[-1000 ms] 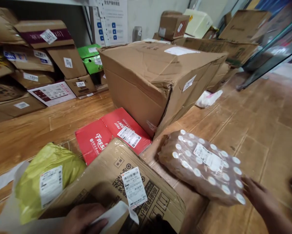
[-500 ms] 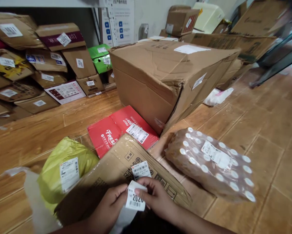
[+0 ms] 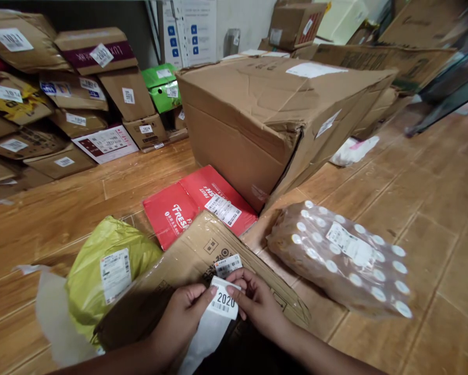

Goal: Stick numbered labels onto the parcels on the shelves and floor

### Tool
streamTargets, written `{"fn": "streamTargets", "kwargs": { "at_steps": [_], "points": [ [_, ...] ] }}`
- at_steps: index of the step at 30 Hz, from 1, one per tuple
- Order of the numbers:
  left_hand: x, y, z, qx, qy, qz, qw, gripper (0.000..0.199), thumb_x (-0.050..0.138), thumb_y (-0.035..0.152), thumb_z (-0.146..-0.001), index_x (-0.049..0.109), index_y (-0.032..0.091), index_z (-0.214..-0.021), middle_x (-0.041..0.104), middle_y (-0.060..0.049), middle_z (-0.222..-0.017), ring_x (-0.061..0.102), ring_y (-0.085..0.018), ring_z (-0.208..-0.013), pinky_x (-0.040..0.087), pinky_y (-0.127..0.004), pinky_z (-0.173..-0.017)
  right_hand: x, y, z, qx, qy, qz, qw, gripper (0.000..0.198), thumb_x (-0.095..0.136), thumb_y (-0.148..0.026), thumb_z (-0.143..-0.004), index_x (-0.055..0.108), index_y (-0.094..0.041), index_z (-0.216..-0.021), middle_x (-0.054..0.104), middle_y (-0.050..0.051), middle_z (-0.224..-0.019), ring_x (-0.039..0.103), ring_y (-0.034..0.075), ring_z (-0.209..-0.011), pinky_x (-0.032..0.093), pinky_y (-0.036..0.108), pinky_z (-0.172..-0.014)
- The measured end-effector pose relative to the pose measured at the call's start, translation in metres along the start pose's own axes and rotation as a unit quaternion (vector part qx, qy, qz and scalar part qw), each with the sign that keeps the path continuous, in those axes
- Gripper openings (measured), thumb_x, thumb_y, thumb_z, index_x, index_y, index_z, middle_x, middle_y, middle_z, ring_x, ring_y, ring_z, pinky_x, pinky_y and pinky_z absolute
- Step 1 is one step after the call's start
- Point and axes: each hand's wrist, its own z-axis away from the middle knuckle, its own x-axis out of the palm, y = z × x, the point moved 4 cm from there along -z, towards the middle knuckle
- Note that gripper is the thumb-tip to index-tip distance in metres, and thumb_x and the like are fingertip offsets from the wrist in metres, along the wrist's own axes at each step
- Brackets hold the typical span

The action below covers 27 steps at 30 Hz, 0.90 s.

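Observation:
Between my two hands is a white sticker label (image 3: 225,299) printed "2020" with a barcode, on a pale backing strip (image 3: 206,333) that hangs below it. My left hand (image 3: 185,307) pinches the label's left edge between thumb and fingers. On the other side my right hand (image 3: 253,299) is closed on the right edge, its thumb over the print. Just under both hands lies a taped brown carton (image 3: 206,242) with a shipping label (image 3: 228,264) on top; its near part is hidden by my hands and arms.
A yellow plastic parcel (image 3: 109,239) leans at the carton's left. Behind lies a red flat box (image 3: 171,203), backed by a large brown box (image 3: 234,120). A wrapped bottle pack (image 3: 339,255) sits on the wooden floor at right. Labelled parcels (image 3: 128,99) are stacked at far left.
My hands have shifted slightly right, and the label has turned so that its whole number shows. More of the backing strip is visible below. The view has shifted a little.

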Motion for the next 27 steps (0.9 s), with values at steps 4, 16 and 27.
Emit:
{"fn": "streamTargets", "kwargs": {
  "at_steps": [4,16,27],
  "points": [
    [0.001,0.002,-0.001,0.039,-0.022,0.036,0.998,0.041,0.064,0.054,-0.066,0.060,0.014,-0.072,0.061,-0.002,-0.069,0.051,-0.016,-0.068,0.041,-0.028,-0.066,0.001,0.007,0.001,0.006,0.006,0.016,1.000,0.045,0.071,-0.057,-0.066,0.054,-0.018,-0.077,0.050,-0.008,-0.055,0.039,0.005,-0.043,0.029,0.021,-0.043],
    [-0.003,-0.032,-0.010,0.055,0.030,-0.084,0.994,0.049,0.049,0.065,-0.071,0.034,0.021,-0.058,0.034,0.005,-0.057,0.031,-0.012,-0.057,0.028,-0.026,-0.054,0.003,0.038,0.011,0.099,0.035,-0.109,0.988,0.054,0.086,-0.048,-0.050,0.062,-0.015,-0.086,0.057,-0.008,-0.052,0.044,0.003,-0.045,0.034,0.017,-0.044],
    [-0.003,-0.052,0.015,0.078,-0.112,-0.276,0.952,0.036,0.045,0.047,-0.084,0.063,0.019,-0.071,0.063,0.001,-0.065,0.052,-0.013,-0.062,0.034,-0.021,-0.058,0.004,0.070,0.026,0.260,-0.061,-0.097,0.959,0.050,0.091,-0.038,-0.025,0.068,-0.014,-0.063,0.065,-0.006,-0.053,0.053,0.003,-0.040,0.044,0.014,-0.042]
  ]
}}
